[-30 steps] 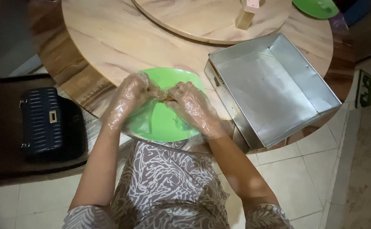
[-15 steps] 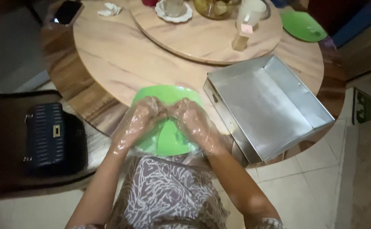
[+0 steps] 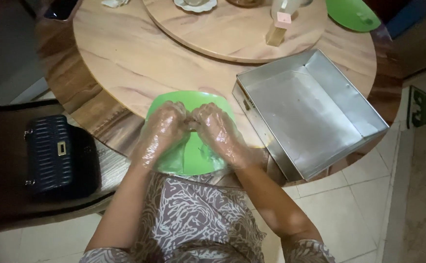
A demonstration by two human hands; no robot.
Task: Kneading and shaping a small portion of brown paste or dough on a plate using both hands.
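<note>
We log our left hand (image 3: pixel 164 130) and right hand (image 3: pixel 217 130), both in clear plastic gloves, pressed together fingertip to fingertip over the green plate (image 3: pixel 193 156) at the round wooden table's (image 3: pixel 120 63) near edge, whatever they pinch hidden, beside the bare rectangular metal tray (image 3: pixel 310 114).

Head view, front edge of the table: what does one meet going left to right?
Black quilted handbag on the chair → left hand in a clear plastic glove → right hand, gloved too, both over the green plate → empty metal baking tray.
</note>
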